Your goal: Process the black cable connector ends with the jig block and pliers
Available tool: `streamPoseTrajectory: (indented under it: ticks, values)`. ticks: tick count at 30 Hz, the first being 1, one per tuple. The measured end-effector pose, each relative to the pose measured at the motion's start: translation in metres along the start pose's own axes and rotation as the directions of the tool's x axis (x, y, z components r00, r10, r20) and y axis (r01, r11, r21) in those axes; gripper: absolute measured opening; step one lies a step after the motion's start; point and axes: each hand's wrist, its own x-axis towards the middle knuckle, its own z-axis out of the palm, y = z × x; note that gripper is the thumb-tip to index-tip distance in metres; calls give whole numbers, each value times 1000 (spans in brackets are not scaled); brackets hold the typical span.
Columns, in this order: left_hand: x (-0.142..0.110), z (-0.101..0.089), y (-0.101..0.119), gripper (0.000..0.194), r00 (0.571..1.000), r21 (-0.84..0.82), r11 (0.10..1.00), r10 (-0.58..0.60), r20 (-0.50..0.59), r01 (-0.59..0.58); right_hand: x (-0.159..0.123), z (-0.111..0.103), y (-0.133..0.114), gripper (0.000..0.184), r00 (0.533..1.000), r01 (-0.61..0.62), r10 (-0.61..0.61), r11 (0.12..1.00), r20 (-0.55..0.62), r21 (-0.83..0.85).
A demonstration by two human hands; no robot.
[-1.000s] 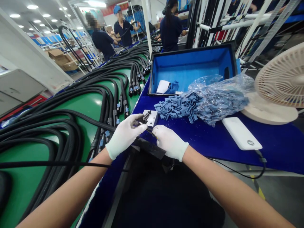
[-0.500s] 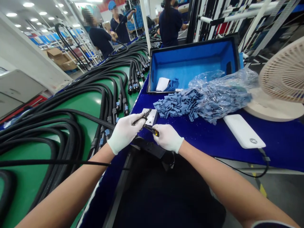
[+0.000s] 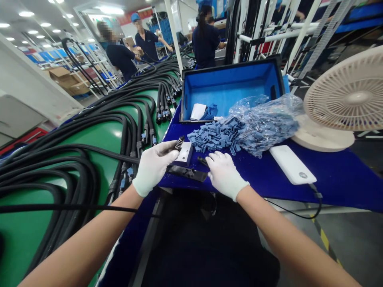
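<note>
White knit gloves on both hands. The left hand (image 3: 154, 167) is clenched around the end of a black cable (image 3: 89, 148); the fingers hide most of that end, so the grip point is hard to make out. A short black ribbed part (image 3: 179, 142) sticks out past the fingertips, right above a pale metal block (image 3: 184, 154). Cannot tell if the two touch. The right hand (image 3: 224, 174) is released, fingers spread and pressed down on the blue table cover (image 3: 260, 191), holding nothing. Its fingertips are just beside a small dark tool (image 3: 202, 160), partly cut off from view by the glove. A flat black strip (image 3: 187, 173) lies between the hands, at the table's near edge.

Past the hands is a loose pile of small blue plastic clips (image 3: 213, 136), running into a crumpled clear plastic bag (image 3: 269, 127) full of more. Behind that is a blue-lined bin (image 3: 230, 93), open on top, with white paper and blue cloth inside. On the right are a smooth white power bank (image 3: 291, 164) and a cream fan (image 3: 344, 93). Coiled cables cover the green bench (image 3: 26, 223) on the left. A co-worker (image 3: 121, 59) stands far off, hands too small to read.
</note>
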Motion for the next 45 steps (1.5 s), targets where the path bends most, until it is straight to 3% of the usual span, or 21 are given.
streamPoseTrajectory:
  ticks: [2, 3, 6, 8, 10, 13, 17, 21, 23, 25, 27, 29, 31, 33, 35, 37, 39, 41, 42, 43, 45]
  values:
    - [-3, -3, 3, 43, 997, 92, 994, 59, 46, -64, -11, -1, -9, 61, 999, 14, -4, 967, -42, 253]
    - [-4, -5, 4, 40, 992, 139, 984, 101, 76, -111, -16, 0, -16, 67, 1000, -4, 14, 908, -22, 418]
    - [-6, -6, 3, 32, 950, 187, 950, 205, 237, -251, -23, 3, -36, 52, 982, -187, 116, 539, 147, 822]
    - [-5, -6, 2, 27, 902, 174, 942, 204, 381, -287, -22, 5, -44, 39, 965, -251, 148, 277, 216, 928]
    - [-3, -5, 2, 24, 855, 189, 939, 162, 493, -288, -17, 4, -46, 39, 962, -242, 159, 136, 220, 961]
    - [-4, -4, 4, 23, 829, 216, 926, 152, 538, -309, -10, -1, -43, 50, 966, -239, 139, 159, 218, 958]
    - [-10, -5, -3, 23, 799, 246, 841, 307, 517, -482, -3, -9, -42, 61, 973, -224, 113, 271, 200, 936]
    - [-8, -9, -16, 23, 729, 235, 773, 384, 567, -590, 0, -13, -43, 61, 968, -248, 23, 212, 249, 945]
    - [-2, -9, -18, 35, 755, 176, 850, 322, 572, -496, -2, -13, -45, 55, 968, -250, 21, 214, 252, 944]
    - [5, -6, -18, 74, 809, 129, 942, 190, 556, -310, -4, -12, -46, 49, 976, -220, 62, 259, 211, 940]
    - [11, -1, -18, 106, 829, 104, 986, 51, 557, -131, -5, -10, -45, 46, 982, -185, 96, 309, 163, 933]
    - [10, 4, -18, 112, 848, 112, 992, -8, 529, -61, -5, -7, -42, 45, 981, -180, 122, 316, 149, 932]
    - [0, 7, -20, 96, 926, 173, 981, 16, 377, -87, -4, -4, -39, 43, 976, -187, 158, 275, 148, 943]
    - [-18, 7, -25, 57, 981, 214, 971, 68, 182, -107, -5, -1, -41, 40, 966, -159, 231, 192, 113, 968]
    - [-37, 6, -32, 24, 995, 56, 998, 2, 101, -8, -10, 4, -50, 39, 939, -95, 338, 92, 59, 991]
    - [-47, 3, -41, 29, 980, -239, 957, -129, 152, 163, -15, 10, -62, 42, 923, -43, 384, 53, 19, 998]
    - [-47, -2, -46, 36, 964, -547, 794, -210, 165, 267, -18, 14, -68, 47, 980, -66, 198, 143, 37, 987]
    - [-37, -9, -46, 27, 965, -765, 604, -249, 84, 223, -12, 14, -60, 41, 994, -54, -68, 377, 85, 925]
    - [-30, -13, -44, 21, 964, -826, 534, -263, 43, 183, -4, 13, -49, 33, 987, -18, -124, 527, 98, 849]
    - [-22, -17, -40, 17, 966, -845, 514, -259, 10, 146, 7, 10, -36, 23, 990, 20, -114, 680, 78, 733]
    - [-5, -23, -30, 14, 981, -779, 621, -189, -50, 80, 34, 6, -7, 17, 995, -61, 83, 939, -51, 337]
